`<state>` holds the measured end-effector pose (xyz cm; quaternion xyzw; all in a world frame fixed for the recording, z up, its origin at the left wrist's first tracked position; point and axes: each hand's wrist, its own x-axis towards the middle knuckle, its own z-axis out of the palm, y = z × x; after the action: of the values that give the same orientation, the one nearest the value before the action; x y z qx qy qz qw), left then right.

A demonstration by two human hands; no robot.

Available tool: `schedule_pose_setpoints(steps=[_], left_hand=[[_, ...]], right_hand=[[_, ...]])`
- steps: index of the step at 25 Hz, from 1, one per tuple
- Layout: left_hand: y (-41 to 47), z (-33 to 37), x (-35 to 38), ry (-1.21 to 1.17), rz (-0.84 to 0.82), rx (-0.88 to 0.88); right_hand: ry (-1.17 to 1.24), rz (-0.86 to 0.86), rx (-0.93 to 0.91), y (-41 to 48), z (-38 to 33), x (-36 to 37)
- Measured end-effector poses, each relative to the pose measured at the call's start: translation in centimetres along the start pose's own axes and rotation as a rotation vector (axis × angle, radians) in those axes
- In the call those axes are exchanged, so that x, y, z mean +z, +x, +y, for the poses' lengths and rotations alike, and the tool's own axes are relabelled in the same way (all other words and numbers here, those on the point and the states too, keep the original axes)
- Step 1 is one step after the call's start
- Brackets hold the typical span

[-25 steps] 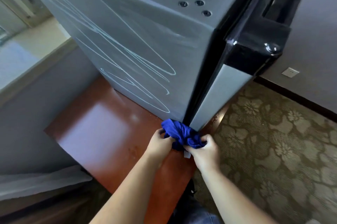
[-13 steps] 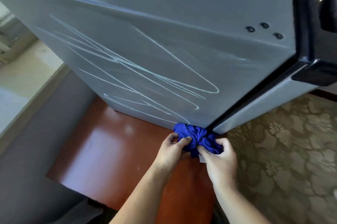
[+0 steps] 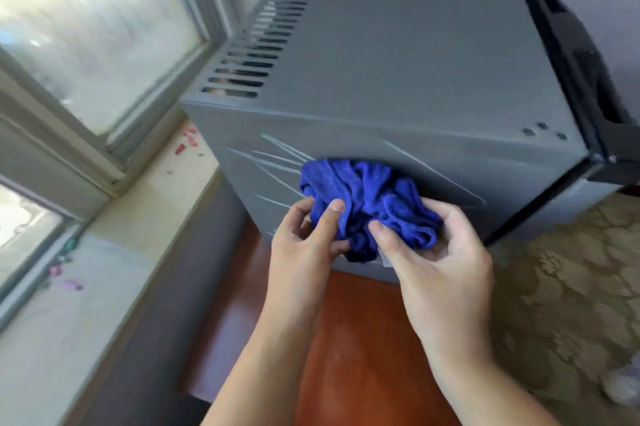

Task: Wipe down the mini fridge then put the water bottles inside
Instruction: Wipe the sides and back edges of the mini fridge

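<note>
Looking down into a room corner: frosted window (image 3: 104, 27) across the upper left of the frame, pale stone sill (image 3: 104, 269) running below it down the left edge, dotted with small red and pink scraps. Gray wall (image 3: 166, 321) under the sill. Floral beige carpet (image 3: 554, 287) filling the lower right. Between wall and carpet, at bottom centre, a glossy red-brown tabletop (image 3: 346, 339).

Standing on that tabletop and taking up the centre and upper right: gray mini fridge (image 3: 415, 62), boxy and matte. Lined with vent slots (image 3: 249, 62) along the top edge nearest the window; pierced by three small dark holes (image 3: 542, 131) near the right corner. Black door (image 3: 581, 55) at the far right of the frame, blurred. Streaked on the near side panel with thin pale scribble lines (image 3: 277, 155), fanning out to either side.

Bunched against that side panel, just below frame centre: deep blue cloth (image 3: 363, 193), soft and crumpled, covering part of the scribbles, with a small white tag peeking from under it.

Grasped by both hands from below. Left hand (image 3: 304, 245) at the cloth's lower left, thumb laid on the folds, fingers curled beneath. Right hand (image 3: 440, 259) at its lower right, thumb and curled fingers pinching the fabric. Hands close together, nearly meeting under the bundle, forearms rising from the bottom edge.
</note>
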<state>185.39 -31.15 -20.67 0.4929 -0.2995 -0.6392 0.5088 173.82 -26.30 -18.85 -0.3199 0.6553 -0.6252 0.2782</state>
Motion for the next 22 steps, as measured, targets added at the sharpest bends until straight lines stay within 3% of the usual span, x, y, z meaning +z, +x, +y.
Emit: schedule_pose_setpoints(steps=[4,9,14,19,22], left_hand=[[-0.7,5.3,-0.3,0.103,0.111,0.158],[1.2,10.8,-2.5,0.171,0.37,0.547],[-1.4,6.3,0.4,0.111,0.562,0.526],[-6.3,-1.6,8.1,-0.036,0.442,0.478],[-7.9,-4.0,10.1,0.015,0.5,0.505]], right_hand=[[0.096,-0.112,-0.077,-1.4,-4.4,1.8],[-0.559,-0.535,-0.836,3.3,-11.4,5.7],[-1.058,-0.806,-1.331,8.4,-15.5,5.9],[-1.18,-1.045,-1.682,12.5,-14.9,1.0],[-1.155,-1.258,-1.828,13.4,-15.3,-0.8]])
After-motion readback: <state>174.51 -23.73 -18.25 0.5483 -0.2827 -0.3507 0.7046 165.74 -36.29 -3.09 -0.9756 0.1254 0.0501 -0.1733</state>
